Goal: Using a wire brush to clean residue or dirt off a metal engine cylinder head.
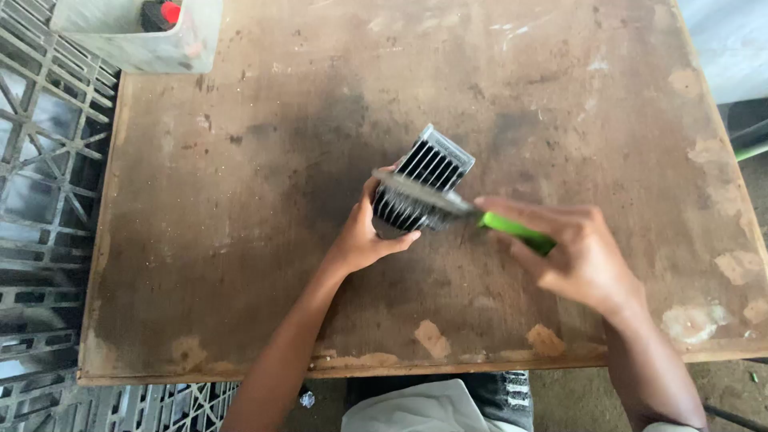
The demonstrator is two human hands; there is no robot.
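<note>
Hands grip one thing each: left hand [364, 236] clamps one finned metal block [424, 180], right hand [580, 256] clamps one green-handled brush [448, 204] across it. One plastic tub [136, 44] sits far beyond the left hand on the wooden table [240, 200].

Bare forearms, no sleeves

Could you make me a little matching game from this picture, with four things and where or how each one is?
Things:
1. finned metal block
2. green-handled brush
3. pale tub
4. plastic crates

Descriptions:
A. held in the right hand, bristles across the fins
B. off the table's left edge
C. steadied on the tabletop by the left hand
D. at the table's far left corner, a red-capped item inside

Pairs: 1-C, 2-A, 3-D, 4-B
</note>
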